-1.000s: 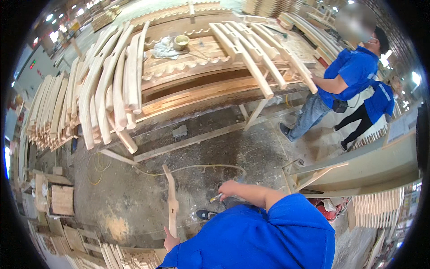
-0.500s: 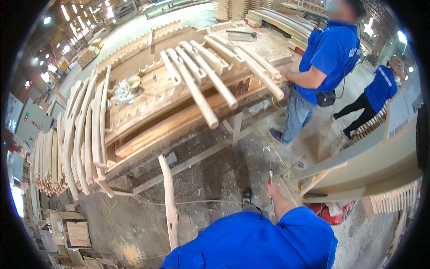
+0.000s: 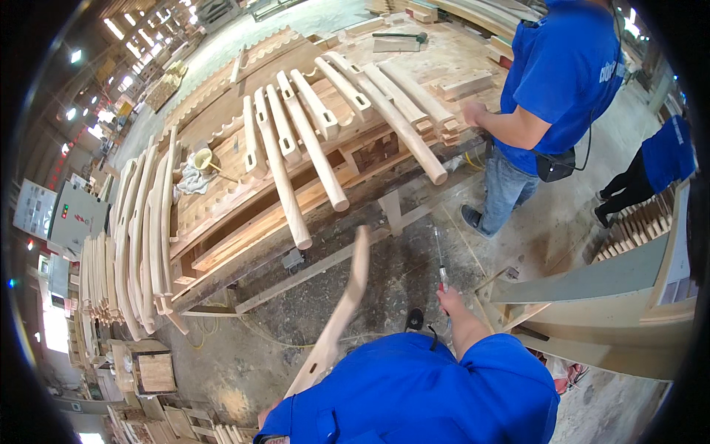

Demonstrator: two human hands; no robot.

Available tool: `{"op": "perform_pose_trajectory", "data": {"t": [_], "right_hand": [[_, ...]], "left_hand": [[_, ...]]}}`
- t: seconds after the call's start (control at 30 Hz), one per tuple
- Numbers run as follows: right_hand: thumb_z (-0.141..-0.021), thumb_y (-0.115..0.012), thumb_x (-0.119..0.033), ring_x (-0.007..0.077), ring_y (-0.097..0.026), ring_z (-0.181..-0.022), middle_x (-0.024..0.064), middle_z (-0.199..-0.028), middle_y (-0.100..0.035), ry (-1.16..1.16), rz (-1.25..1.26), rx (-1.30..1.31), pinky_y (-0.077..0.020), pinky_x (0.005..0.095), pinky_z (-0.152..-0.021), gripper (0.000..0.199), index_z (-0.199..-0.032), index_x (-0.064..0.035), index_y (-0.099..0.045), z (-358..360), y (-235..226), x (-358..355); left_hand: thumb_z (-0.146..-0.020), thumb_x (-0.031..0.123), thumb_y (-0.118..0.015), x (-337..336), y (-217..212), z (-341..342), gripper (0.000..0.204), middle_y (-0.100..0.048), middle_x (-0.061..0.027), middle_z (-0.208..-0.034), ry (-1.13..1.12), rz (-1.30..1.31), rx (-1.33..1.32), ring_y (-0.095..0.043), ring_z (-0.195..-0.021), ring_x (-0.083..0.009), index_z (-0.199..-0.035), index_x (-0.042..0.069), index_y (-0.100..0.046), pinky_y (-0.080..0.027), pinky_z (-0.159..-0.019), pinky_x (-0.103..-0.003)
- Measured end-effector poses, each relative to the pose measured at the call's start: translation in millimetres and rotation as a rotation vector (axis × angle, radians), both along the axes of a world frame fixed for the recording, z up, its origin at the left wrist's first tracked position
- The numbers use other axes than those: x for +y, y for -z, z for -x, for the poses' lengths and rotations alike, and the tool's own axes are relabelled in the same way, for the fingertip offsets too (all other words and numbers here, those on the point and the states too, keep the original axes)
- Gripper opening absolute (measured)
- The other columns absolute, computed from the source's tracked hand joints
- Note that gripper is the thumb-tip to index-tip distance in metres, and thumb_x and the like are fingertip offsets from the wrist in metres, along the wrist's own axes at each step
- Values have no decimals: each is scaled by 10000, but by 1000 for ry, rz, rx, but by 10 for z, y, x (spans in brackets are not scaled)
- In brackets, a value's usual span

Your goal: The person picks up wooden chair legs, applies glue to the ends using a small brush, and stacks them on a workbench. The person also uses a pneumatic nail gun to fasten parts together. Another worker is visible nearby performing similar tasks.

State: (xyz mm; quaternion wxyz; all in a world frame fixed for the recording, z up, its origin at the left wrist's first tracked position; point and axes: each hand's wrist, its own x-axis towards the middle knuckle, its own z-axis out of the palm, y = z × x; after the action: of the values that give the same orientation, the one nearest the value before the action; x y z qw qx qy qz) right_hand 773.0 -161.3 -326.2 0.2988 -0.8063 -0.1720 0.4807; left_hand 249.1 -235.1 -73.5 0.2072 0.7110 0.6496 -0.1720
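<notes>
A curved wooden chair leg [image 3: 342, 314] with a mortise slot slants up in front of me. Its lower end goes down to my left hand [image 3: 265, 415], which holds it; my blue sleeve covers most of that hand. My right hand [image 3: 448, 300] is closed round the red and silver handle of a slim tool [image 3: 441, 257] with a long thin metal shaft pointing away from me. On the workbench ahead, several slotted wooden legs [image 3: 307, 144] lie side by side, some jutting over the near edge.
More curved wooden pieces [image 3: 140, 229] stand at the bench's left end. A cup [image 3: 203, 157] and white cloth [image 3: 191, 180] rest on the workbench [image 3: 222, 200]. A co-worker in blue [image 3: 562, 81] stands at its right; another person [image 3: 662, 159] is farther right. A cable [image 3: 277, 340] crosses the floor.
The chair leg has swung from nearly upright to a slant, its top moving right. My view has shifted, and the tool's shaft shows more clearly.
</notes>
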Motion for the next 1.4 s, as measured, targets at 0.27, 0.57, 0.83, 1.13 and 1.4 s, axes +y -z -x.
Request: {"op": "perform_pose_trajectory", "data": {"t": [0.27,0.57,0.83,1.13,1.4], "right_hand": [[-886,-608,-254,218,-602,-499,113,-734,-613,-39,36,32,-486,368,-432,256,-1047,-63,-552,-167,93,-165],[-881,-586,-214,229,-580,-462,117,-732,-595,230,-62,105,-468,358,-383,219,-981,-24,-544,-548,114,-412],[-874,-596,-222,217,-571,-459,105,-740,-604,116,-99,88,-466,348,-384,227,-969,-21,-553,-501,172,-277],[-875,-590,-270,201,-578,-483,88,-773,-610,-89,-59,63,-494,334,-431,256,-975,-37,-554,-488,207,-256],[-911,-578,-208,189,-500,-421,87,-721,-543,57,-163,203,-436,341,-384,185,-963,-42,-514,-574,111,-459]], "left_hand": [[-701,434,-694,575,-82,-206,499,-643,-151,-767,42,-69,-143,-616,-723,-385,-1095,141,-609,-464,-647,-477],[-656,373,-742,792,-170,-388,488,-641,-114,-765,325,-290,-271,-607,-675,-347,-1047,126,-584,-439,-586,-442],[-664,330,-742,1271,-134,-1237,506,-638,-137,-819,390,-346,-591,-612,-744,-362,-1071,80,-576,-482,-646,-410],[-782,126,-664,2319,-375,-3158,585,-590,-86,-905,-121,-331,-1338,-596,-742,-149,-1303,27,-416,-503,-643,-294],[-803,216,-637,3673,-790,-4193,247,-532,-38,-696,-466,-142,-1615,-542,-529,-144,-955,50,-537,-452,-487,-288]]}}
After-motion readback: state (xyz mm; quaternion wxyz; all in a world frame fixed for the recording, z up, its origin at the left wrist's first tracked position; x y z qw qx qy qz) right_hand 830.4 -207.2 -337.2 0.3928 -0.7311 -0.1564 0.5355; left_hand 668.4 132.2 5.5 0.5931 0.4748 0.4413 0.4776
